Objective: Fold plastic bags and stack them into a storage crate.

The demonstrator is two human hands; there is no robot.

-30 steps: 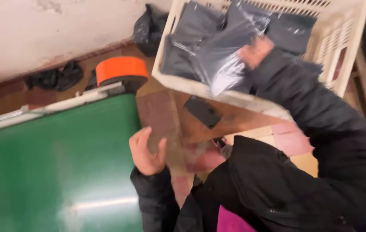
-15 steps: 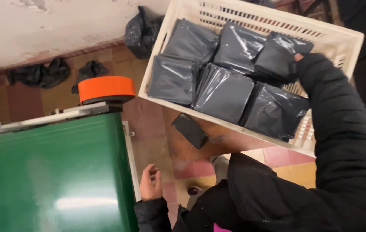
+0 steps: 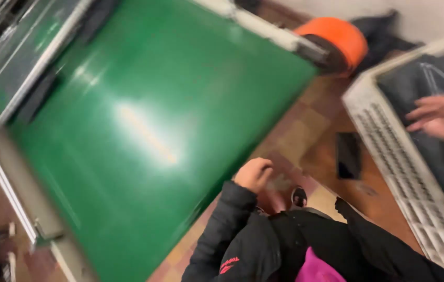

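**Reaching into the crate beside the green belt**

The green conveyor belt filled the left. The left hand hung loosely curled and empty near its edge, sleeve bent at the elbow. One dark packet lay on the tiled floor. The right hand, fingers spread, rested on the dark plastic packets inside the white crate, apparently mid-pick; closing on one seemed next.

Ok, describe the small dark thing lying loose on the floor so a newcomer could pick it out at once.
Start at the big green conveyor belt and move right to the white slatted crate. On the brown tiled floor between them lies a flat dark rectangular packet, just left of the crate's wall. Unlike the dark packets in the crate near the right hand, it lies alone on the tiles.
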